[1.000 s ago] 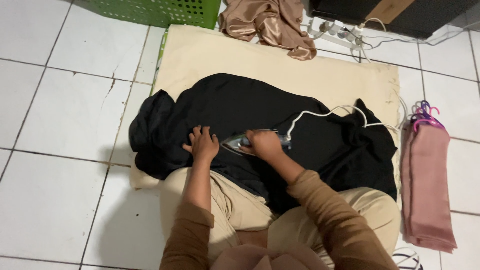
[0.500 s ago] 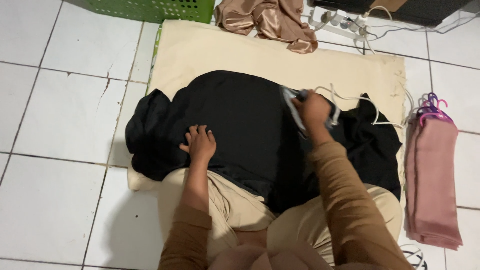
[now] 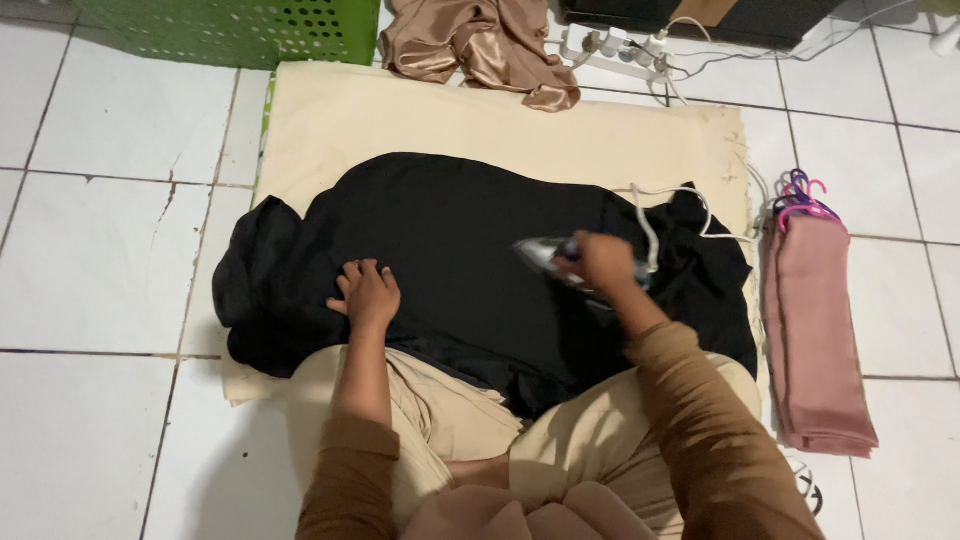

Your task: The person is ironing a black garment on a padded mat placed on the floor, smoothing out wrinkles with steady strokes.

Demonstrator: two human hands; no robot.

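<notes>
A black cloth (image 3: 460, 240) lies spread on a cream pad (image 3: 400, 120) on the tiled floor. My right hand (image 3: 603, 260) grips the handle of an electric iron (image 3: 545, 256), whose soleplate rests on the right part of the cloth with its tip pointing left. A white cord (image 3: 670, 205) runs from the iron off to the right. My left hand (image 3: 366, 293) presses flat on the cloth's near left part, fingers spread. My knees in beige trousers sit under the cloth's near edge.
A green perforated basket (image 3: 250, 30) stands at the far left. A crumpled bronze satin cloth (image 3: 470, 45) and a white power strip (image 3: 610, 48) lie beyond the pad. Folded pink cloths (image 3: 815, 330) with purple hangers (image 3: 800, 195) lie at the right.
My right hand slid the iron from the cloth's middle to the far right, then back toward me and left onto the right part. My left hand stayed pressed on the cloth.
</notes>
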